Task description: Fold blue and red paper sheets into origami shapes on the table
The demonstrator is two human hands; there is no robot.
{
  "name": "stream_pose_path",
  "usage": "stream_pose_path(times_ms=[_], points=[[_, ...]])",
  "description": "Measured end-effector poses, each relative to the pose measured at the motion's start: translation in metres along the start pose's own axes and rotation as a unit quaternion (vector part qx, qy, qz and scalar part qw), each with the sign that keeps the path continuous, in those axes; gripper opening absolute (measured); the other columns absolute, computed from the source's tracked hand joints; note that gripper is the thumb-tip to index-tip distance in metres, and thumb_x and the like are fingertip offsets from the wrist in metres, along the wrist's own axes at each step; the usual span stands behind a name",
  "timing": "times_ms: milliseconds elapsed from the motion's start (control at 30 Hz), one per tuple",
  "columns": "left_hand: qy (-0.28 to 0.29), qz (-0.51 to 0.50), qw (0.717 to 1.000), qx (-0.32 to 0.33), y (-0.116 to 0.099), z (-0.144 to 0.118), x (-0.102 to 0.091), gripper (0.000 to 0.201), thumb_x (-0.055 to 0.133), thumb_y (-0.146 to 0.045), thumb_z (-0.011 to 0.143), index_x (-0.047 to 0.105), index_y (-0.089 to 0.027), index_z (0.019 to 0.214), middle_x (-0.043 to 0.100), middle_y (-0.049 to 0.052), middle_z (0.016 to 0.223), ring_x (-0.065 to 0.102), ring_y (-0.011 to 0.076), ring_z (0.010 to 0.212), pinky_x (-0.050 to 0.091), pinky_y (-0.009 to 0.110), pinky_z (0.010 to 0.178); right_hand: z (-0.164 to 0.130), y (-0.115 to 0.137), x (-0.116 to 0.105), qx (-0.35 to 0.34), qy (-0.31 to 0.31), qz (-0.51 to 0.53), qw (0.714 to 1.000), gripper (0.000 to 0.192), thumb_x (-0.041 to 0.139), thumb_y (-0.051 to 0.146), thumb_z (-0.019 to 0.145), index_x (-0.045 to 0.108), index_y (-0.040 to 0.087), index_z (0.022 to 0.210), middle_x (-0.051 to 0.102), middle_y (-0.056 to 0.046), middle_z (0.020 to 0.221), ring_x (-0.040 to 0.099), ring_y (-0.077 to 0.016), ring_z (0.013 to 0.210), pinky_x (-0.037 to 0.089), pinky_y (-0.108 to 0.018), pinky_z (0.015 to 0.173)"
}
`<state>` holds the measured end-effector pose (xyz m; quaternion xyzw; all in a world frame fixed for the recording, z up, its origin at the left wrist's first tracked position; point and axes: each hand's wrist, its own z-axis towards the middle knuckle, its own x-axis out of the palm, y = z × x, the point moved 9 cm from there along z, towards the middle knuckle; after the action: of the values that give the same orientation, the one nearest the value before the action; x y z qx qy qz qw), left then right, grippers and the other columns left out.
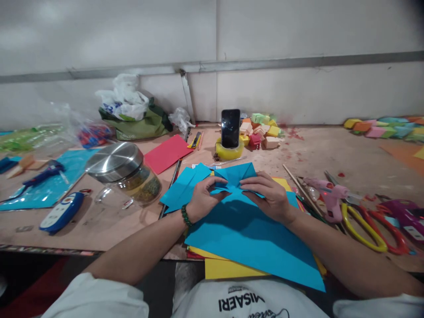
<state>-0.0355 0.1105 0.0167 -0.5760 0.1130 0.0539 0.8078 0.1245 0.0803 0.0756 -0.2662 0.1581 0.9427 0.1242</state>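
Between my two hands is a folded piece of blue paper (234,175), its creased flaps raised toward the far side. My left hand (206,194) pinches its left edge between thumb and fingers. On the right edge, my right hand (270,193) grips it the same way. Beneath lies a large blue sheet (245,238) on top of yellow sheets (228,269). Several smaller blue paper pieces (182,187) lie just left of my left hand. Parts of the folded paper are hidden behind my fingers.
A lidded glass jar (121,172) and a blue-white remote (62,213) stand left. A phone (230,128) leans on a yellow holder ahead, beside folded paper blocks (261,130). To the right are a pink glue gun (327,194), yellow-handled scissors (361,229) and red-handled scissors (391,232).
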Motion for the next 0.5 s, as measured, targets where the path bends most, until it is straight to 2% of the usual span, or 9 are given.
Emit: stream_pose_path(times_ms=[100,200,333,500], points=[[0.0,0.051,0.996,0.067,-0.011,-0.003,-0.001,0.022,0.072,-0.033,0.079,0.071,-0.02,0.097,0.071,0.007,0.089,0.066,0.0214,0.084,0.055,0.038,0.08,0.001,0.006,-0.003,-0.02,-0.006,-0.011,1.0,0.011,0.059,0.02,0.092,0.068,0.023,0.098,0.077,-0.008,0.091,0.072,-0.0188,0.081,0.055,-0.038,0.079],[-0.016,0.069,0.991,0.114,-0.02,-0.007,-0.005,0.017,0.068,-0.029,0.082,0.07,-0.021,0.097,0.069,0.005,0.086,0.063,0.019,0.08,0.053,0.035,0.078,-0.001,0.01,-0.003,-0.044,0.007,-0.022,0.999,0.012,0.058,0.02,0.092,0.067,0.021,0.101,0.076,-0.01,0.095,0.072,-0.0197,0.085,0.054,-0.038,0.081],[-0.046,0.043,0.992,0.112,-0.017,-0.009,-0.012,0.03,0.067,-0.042,0.081,0.059,-0.02,0.099,0.061,0.003,0.084,0.056,0.0144,0.069,0.049,0.027,0.063,-0.004,0.016,-0.003,-0.075,0.033,-0.049,0.995,0.018,0.056,0.021,0.093,0.064,0.018,0.109,0.075,-0.014,0.102,0.071,-0.0219,0.094,0.054,-0.04,0.085],[-0.022,0.049,0.991,0.123,-0.016,-0.009,-0.01,0.039,0.06,-0.056,0.084,0.056,-0.019,0.094,0.062,0.008,0.09,0.061,0.0188,0.082,0.052,0.03,0.074,-0.003,0.017,-0.008,-0.077,0.026,-0.06,0.995,0.021,0.054,0.021,0.094,0.064,0.02,0.113,0.075,-0.013,0.103,0.07,-0.0222,0.096,0.053,-0.041,0.086]])
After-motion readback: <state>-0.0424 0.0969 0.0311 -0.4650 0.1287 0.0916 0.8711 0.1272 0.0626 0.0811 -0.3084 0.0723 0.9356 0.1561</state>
